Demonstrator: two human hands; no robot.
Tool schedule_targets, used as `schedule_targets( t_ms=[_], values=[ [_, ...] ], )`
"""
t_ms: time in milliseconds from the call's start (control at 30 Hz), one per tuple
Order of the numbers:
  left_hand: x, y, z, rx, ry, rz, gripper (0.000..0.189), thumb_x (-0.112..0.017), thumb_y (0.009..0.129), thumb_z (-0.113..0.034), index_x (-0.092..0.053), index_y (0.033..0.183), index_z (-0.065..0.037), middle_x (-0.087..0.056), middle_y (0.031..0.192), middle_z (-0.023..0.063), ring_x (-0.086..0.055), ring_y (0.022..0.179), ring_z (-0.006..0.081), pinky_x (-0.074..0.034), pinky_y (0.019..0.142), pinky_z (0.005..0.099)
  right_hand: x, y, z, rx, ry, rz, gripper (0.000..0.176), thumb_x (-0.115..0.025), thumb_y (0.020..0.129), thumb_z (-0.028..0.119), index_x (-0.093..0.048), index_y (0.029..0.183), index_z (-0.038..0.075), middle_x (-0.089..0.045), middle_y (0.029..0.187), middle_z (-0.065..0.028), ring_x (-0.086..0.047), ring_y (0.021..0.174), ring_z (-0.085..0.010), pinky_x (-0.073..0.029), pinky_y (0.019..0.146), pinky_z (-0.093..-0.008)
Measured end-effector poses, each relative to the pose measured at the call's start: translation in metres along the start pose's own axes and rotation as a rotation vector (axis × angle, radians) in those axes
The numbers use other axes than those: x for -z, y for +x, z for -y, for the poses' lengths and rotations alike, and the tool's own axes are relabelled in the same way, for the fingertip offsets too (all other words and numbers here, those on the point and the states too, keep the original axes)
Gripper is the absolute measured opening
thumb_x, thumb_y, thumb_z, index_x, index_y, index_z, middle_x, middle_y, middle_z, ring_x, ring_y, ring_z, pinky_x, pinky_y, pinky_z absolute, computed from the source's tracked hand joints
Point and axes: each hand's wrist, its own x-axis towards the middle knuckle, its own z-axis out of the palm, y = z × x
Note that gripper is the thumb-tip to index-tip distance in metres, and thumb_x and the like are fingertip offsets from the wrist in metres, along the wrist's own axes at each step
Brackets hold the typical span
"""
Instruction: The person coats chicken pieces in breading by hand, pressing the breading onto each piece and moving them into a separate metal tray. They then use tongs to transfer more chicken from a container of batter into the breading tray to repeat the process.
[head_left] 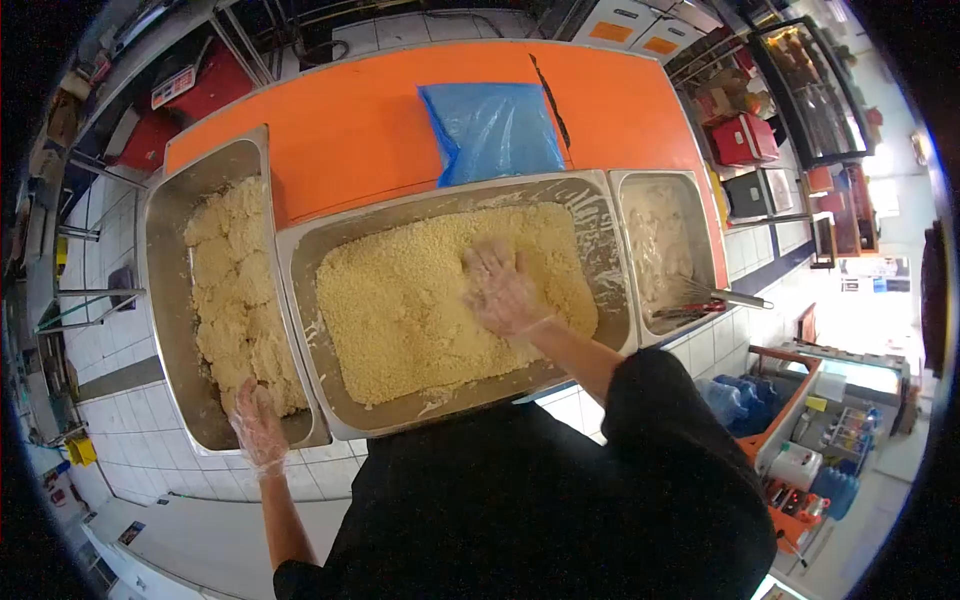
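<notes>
My right hand (pixel 505 292), in a clear plastic glove, lies flat with fingers apart on pale yellow breadcrumbs (pixel 400 290). The crumbs fill a wide steel pan (pixel 460 408) in the middle. My left hand (pixel 259 425), gloved the same way, is at the near end of the left steel pan (pixel 165 290), with its fingers stretched out beside the breaded pieces (pixel 240 290). Nothing shows in its grip. To the right stands a smaller steel pan (pixel 706 230) of pale, wet batter (pixel 652 240). A wire whisk (pixel 735 298) rests in it, handle over the rim.
Behind the pans, a blue plastic bag (pixel 492 132) lies on an orange tabletop (pixel 350 120). The three pans stand side by side along the near edge. White floor tiles (pixel 115 350) show at the left. Large blue water bottles (pixel 735 400) stand at the lower right.
</notes>
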Motion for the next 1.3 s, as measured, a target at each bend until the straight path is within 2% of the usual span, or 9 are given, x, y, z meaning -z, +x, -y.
schedule_targets(
  t_ms=[133, 267, 467, 633, 700, 767, 933, 1167, 1300],
  values=[
    [-0.003, 0.001, 0.005, -0.058, 0.049, -0.067, 0.034, -0.043, 0.095, -0.025, -0.048, 0.123, -0.007, -0.053, 0.121, 0.0154, -0.047, 0.11, 0.0365, -0.034, 0.095, 0.0443, 0.008, 0.033, -0.008, 0.15, 0.11, 0.192, 0.055, -0.046, 0.09, 0.039, -0.044, 0.131, 0.003, -0.036, 0.14, -0.0162, -0.031, 0.132, -0.0328, -0.021, 0.108, -0.0535],
    [-0.004, 0.002, 0.012, -0.151, 0.034, -0.106, 0.032, -0.043, 0.094, -0.02, -0.049, 0.122, -0.007, -0.054, 0.117, 0.0157, -0.048, 0.107, 0.0362, -0.036, 0.092, 0.0442, 0.002, 0.019, -0.007, 0.185, 0.141, 0.174, 0.057, -0.046, 0.089, 0.043, -0.045, 0.13, 0.003, -0.036, 0.14, -0.0156, -0.028, 0.134, -0.0317, -0.02, 0.109, -0.0519],
    [-0.002, 0.004, 0.013, -0.033, -0.055, -0.004, 0.032, -0.044, 0.093, -0.017, -0.048, 0.122, -0.006, -0.055, 0.115, 0.0144, -0.049, 0.105, 0.0354, -0.036, 0.091, 0.0437, 0.026, 0.031, -0.002, 0.21, 0.147, 0.37, 0.06, -0.035, 0.092, 0.047, -0.044, 0.131, 0.002, -0.037, 0.141, -0.0184, -0.027, 0.135, -0.0305, -0.014, 0.111, -0.0478],
    [-0.007, 0.0, 0.036, -0.142, 0.084, 0.015, 0.032, -0.042, 0.095, -0.021, -0.048, 0.122, -0.006, -0.055, 0.117, 0.0136, -0.048, 0.107, 0.0356, -0.036, 0.092, 0.0437, -0.011, 0.047, -0.012, 0.281, 0.039, 0.209, 0.068, -0.034, 0.091, 0.052, -0.033, 0.139, 0.004, -0.03, 0.144, -0.0196, -0.02, 0.138, -0.0326, -0.006, 0.112, -0.052],
    [-0.001, 0.004, 0.022, -0.226, 0.121, 0.024, 0.034, -0.04, 0.096, -0.026, -0.049, 0.121, -0.005, -0.056, 0.117, 0.0138, -0.049, 0.107, 0.0351, -0.036, 0.092, 0.0431, -0.008, 0.055, -0.011, 0.266, 0.041, 0.332, 0.07, -0.034, 0.09, 0.054, -0.032, 0.139, 0.005, -0.027, 0.146, -0.0196, -0.018, 0.138, -0.0332, -0.005, 0.111, -0.0528],
    [-0.005, 0.002, 0.023, -0.103, -0.015, 0.059, 0.036, -0.039, 0.096, -0.028, -0.049, 0.121, -0.004, -0.056, 0.116, 0.0143, -0.05, 0.106, 0.0347, -0.036, 0.092, 0.0431, -0.007, 0.058, -0.011, 0.246, 0.045, 0.456, 0.072, -0.034, 0.09, 0.056, -0.031, 0.14, 0.005, -0.025, 0.147, -0.0195, -0.017, 0.138, -0.0339, -0.004, 0.111, -0.0535],
    [-0.003, 0.006, 0.013, 0.037, -0.095, 0.059, 0.04, -0.037, 0.098, -0.032, -0.05, 0.118, 0.001, -0.056, 0.114, 0.0161, -0.05, 0.106, 0.0347, -0.036, 0.091, 0.0435, -0.021, 0.053, -0.013, 0.225, 0.1, 0.375, 0.072, -0.037, 0.088, 0.056, -0.033, 0.139, 0.006, -0.026, 0.146, -0.0186, -0.018, 0.138, -0.0338, -0.004, 0.111, -0.0534],
    [0.008, 0.01, 0.006, -0.117, -0.077, 0.069, 0.034, -0.034, 0.098, -0.026, -0.049, 0.118, -0.004, -0.054, 0.116, 0.0158, -0.049, 0.107, 0.0353, -0.035, 0.093, 0.0431, -0.014, 0.046, -0.003, 0.229, 0.164, 0.208, 0.075, -0.047, 0.085, 0.052, -0.028, 0.141, 0.005, -0.025, 0.145, -0.0225, -0.016, 0.137, -0.0396, -0.006, 0.109, -0.0586],
    [0.004, 0.009, 0.018, -0.131, -0.114, 0.102, 0.035, -0.034, 0.097, -0.026, -0.049, 0.12, -0.004, -0.054, 0.116, 0.0152, -0.049, 0.107, 0.0352, -0.035, 0.093, 0.0431, -0.007, 0.04, 0.019, 0.216, 0.033, 0.315, 0.077, -0.044, 0.085, 0.055, -0.026, 0.142, 0.007, -0.021, 0.147, -0.021, -0.015, 0.138, -0.0376, -0.01, 0.109, -0.0585]
  ],
)
